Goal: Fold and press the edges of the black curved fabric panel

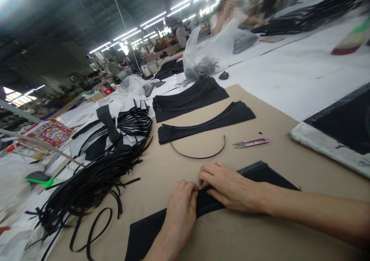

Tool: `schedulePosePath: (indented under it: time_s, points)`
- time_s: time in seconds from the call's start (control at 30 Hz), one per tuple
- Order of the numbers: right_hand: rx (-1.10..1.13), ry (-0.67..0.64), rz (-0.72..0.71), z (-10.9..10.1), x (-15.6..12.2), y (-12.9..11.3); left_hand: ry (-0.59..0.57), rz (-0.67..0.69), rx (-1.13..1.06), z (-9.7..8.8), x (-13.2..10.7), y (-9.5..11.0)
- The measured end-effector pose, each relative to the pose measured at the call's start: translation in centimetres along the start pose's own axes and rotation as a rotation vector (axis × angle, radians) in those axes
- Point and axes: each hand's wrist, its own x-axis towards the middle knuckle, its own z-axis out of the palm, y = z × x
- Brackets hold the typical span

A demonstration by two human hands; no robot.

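Note:
A curved black fabric piece (pixel 206 204) lies on the brown board in front of me, its narrow middle under my hands. My left hand (pixel 182 203) grips its upper edge, fingers curled and pressed together. Close beside it on the right, my right hand (pixel 227 186) pinches the same edge with thumb and fingers. The fingers hide what exactly lies between them. Beyond my hands rest a thin black strip (pixel 199 158) bent in an arc and pink-handled thread snips (pixel 251 143).
Behind are a folded curved black piece (pixel 206 124) and a stack of similar pieces (pixel 190 97). A heap of black strips (pixel 95 188) covers the left side. A white-edged slab (pixel 326 147) stands at right, a clear plastic bag (pixel 208 57) farther back. A person (pixel 216 22) is across the table.

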Motion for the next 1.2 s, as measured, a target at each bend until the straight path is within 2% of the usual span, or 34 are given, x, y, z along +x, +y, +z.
schedulePosePath:
  time_s: [0.17,0.33,0.57,0.87,1.2]
  points:
    - [-0.234,0.058,-0.221,1.0,-0.8,0.5,-0.058,-0.026,0.022,-0.6,0.6,0.3]
    - [-0.35,0.123,-0.32,2.0,-0.2,0.4,-0.071,-0.021,0.025,-0.8,0.9,0.3]
    - [-0.355,0.128,-0.342,2.2,0.0,-0.2,-0.068,-0.027,0.025,-1.0,0.8,0.5]
    - [-0.367,0.089,-0.399,2.7,-1.1,0.2,-0.061,-0.027,0.027,-0.7,0.7,0.1]
    - [-0.371,0.085,-0.364,2.6,-1.6,0.2,-0.084,-0.025,0.0,-1.5,0.1,0.2]
